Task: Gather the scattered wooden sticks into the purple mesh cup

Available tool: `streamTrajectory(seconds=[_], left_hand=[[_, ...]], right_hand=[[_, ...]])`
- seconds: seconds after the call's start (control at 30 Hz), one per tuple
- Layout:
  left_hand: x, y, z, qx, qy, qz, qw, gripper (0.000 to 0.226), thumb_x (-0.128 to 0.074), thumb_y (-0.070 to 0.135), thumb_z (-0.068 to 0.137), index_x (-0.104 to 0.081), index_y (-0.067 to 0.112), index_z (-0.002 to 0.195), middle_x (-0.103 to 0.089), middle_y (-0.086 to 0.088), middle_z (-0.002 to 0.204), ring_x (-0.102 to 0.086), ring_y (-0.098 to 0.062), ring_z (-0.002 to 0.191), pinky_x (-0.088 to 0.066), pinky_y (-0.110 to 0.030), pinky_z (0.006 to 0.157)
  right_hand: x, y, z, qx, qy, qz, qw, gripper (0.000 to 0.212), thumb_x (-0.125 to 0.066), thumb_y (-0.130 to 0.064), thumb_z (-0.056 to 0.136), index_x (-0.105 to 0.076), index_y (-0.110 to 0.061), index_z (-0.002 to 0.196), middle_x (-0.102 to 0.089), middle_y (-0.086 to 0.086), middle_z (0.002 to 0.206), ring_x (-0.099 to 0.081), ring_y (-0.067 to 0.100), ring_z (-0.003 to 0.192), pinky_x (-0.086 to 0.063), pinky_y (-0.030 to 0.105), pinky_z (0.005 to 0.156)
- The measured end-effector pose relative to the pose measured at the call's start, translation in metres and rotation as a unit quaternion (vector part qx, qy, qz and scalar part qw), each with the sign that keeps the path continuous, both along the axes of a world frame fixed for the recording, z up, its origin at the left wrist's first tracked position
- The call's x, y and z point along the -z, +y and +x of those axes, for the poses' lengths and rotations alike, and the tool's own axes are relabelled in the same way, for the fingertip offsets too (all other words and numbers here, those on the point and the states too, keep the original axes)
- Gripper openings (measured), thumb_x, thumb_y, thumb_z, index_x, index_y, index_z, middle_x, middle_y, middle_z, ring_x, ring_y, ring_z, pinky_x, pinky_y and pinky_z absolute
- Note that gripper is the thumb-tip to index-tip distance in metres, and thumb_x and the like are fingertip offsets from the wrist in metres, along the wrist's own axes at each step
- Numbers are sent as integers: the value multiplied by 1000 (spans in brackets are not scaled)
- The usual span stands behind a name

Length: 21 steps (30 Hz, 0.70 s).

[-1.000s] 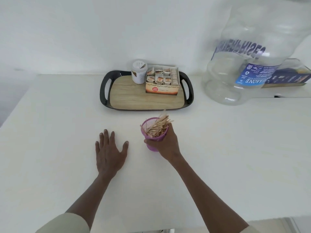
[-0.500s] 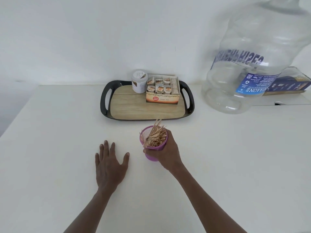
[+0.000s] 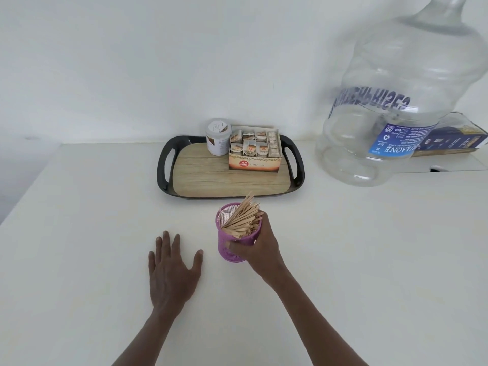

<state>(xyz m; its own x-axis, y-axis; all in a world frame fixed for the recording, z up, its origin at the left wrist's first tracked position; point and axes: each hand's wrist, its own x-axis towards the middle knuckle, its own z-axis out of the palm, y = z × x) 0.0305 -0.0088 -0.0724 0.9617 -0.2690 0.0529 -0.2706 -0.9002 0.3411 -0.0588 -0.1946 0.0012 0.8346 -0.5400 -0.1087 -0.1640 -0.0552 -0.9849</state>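
The purple mesh cup (image 3: 233, 248) stands on the white table just in front of the tray. A bundle of wooden sticks (image 3: 243, 219) fills it and leans out over the far right rim. My right hand (image 3: 260, 249) wraps around the cup's right side, thumb across its front. My left hand (image 3: 173, 270) lies flat on the table to the left of the cup, fingers spread, holding nothing. No loose sticks show on the table.
A black-rimmed tray (image 3: 165, 167) with a wood-look base sits behind the cup and carries a white jar (image 3: 217, 138) and an open tea-bag box (image 3: 254, 149). A large clear water bottle (image 3: 401, 101) stands at the far right, a dark blue box (image 3: 454, 140) behind it.
The cup has tipped from leaning right to nearly upright in my right hand. The view has tilted up, so everything sits lower in frame. My left hand stays flat.
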Motion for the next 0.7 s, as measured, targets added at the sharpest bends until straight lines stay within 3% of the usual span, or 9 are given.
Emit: streamTrajectory(seconds=[0.17,0.3,0.43,0.57,0.7], left_hand=[[0,0,0,-1,-3,-3,1000,76,-44,61,92,-35,15,151,-18,-6,164,-13,-21,152,-14,-42,123],[-1,-1,-1,-2,3,4,1000,76,-43,61,92,-34,15,151,-17,-5,164,-12,-21,152,-12,-41,123],[-1,-1,-1,-4,2,3,1000,76,-44,61,92,-34,15,151,-18,-5,164,-12,-20,152,-13,-42,123],[0,0,0,-1,2,10,1000,76,-43,62,91,-34,15,151,-18,-6,164,-13,-22,152,-13,-42,123],[1,-1,0,-2,1,11,1000,76,-43,62,91,-34,15,151,-18,-6,164,-13,-21,152,-13,-42,123]], right_hand=[[-7,-8,2,10,-21,7,1000,76,-87,-21,52,-52,-35,118,-66,-22,108,-62,-5,98,-52,12,70],[-10,-5,5,-57,-18,-38,997,85,-89,-14,59,-47,-29,130,-62,-18,119,-59,-4,109,-52,10,77],[-5,-12,3,-20,-22,-10,1000,83,-86,-11,56,-48,-41,123,-63,-24,111,-61,-7,103,-51,9,71],[-4,-5,5,-61,-1,-29,998,85,-89,-15,57,-47,-35,128,-63,-22,115,-61,-4,107,-52,11,75],[-3,-8,5,-23,-13,-6,1000,85,-88,-13,56,-48,-36,127,-63,-21,113,-61,-2,105,-53,14,74]])
